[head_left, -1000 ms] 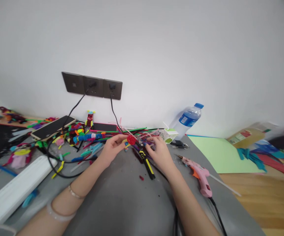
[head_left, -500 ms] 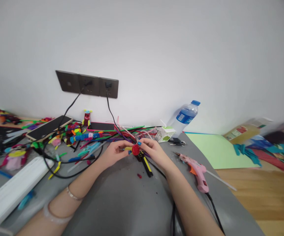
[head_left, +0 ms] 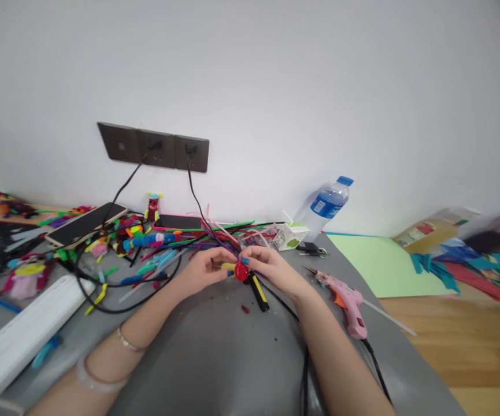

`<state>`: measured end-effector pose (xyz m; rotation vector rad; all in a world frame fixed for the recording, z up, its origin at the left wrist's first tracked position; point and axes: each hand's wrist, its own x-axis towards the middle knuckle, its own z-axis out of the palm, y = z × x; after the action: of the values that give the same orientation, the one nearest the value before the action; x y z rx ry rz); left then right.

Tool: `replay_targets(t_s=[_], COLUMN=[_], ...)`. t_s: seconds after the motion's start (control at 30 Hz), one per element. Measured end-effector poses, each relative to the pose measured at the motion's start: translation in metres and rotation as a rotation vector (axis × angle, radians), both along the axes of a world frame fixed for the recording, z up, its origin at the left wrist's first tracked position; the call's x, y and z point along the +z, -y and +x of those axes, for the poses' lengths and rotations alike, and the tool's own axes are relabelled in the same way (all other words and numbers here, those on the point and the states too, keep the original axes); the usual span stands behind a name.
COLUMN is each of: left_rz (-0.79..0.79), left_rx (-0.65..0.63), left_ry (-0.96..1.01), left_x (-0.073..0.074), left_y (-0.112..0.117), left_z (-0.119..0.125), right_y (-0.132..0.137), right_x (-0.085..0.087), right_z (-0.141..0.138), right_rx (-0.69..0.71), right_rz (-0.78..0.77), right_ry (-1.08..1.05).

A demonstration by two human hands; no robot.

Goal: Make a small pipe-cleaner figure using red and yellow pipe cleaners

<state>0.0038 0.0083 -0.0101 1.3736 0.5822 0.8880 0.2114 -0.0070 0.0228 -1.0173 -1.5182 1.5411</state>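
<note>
Above the grey table, my left hand (head_left: 202, 270) is closed, with thumb and index finger pinching a short yellow strip (head_left: 227, 266). Just right of it, my right hand (head_left: 271, 268) closes its fingertips on a small round red piece (head_left: 241, 271). The yellow strip points towards the red piece; whether they are joined I cannot tell. Beneath my hands lies a tool with black and yellow handles (head_left: 258, 293), its far end hidden by the red piece and my fingers. A tiny dark red scrap (head_left: 245, 309) rests in front.
A pink glue gun (head_left: 350, 303) with a glue stick lies on the right, its cord trailing forward. Behind are a water bottle (head_left: 328, 203), a small drink carton (head_left: 291, 236) and keys (head_left: 313, 249). Pipe-cleaner pieces, a phone (head_left: 85, 224) and a white power strip (head_left: 30, 329) crowd the left.
The red piece has shifted slightly down and towards the right, and its face has turned a little. My right fingers have moved a little with it; my left hand stays almost in place.
</note>
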Motion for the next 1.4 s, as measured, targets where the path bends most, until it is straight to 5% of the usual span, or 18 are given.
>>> replay_targets(t_s=[0.5,0.93,1.4], left_rz=[-0.049,0.016,-0.328], left_rx=[-0.094,0.171,0.300], left_ry=[0.042,0.109,0.333], left_x=[0.001,-0.003,0.002], left_y=[0.004,0.001,0.007], left_z=[-0.002,0.003,0.016], right_y=[0.001,-0.005,-0.012], right_x=[-0.002,-0.011,-0.031], right_z=[-0.004,-0.016,-0.029], right_rx=[0.042,-0.119,-0.288], right_rz=[-0.178,-0.133,-0.033], right_ry=[-0.124,-0.250,-0.231])
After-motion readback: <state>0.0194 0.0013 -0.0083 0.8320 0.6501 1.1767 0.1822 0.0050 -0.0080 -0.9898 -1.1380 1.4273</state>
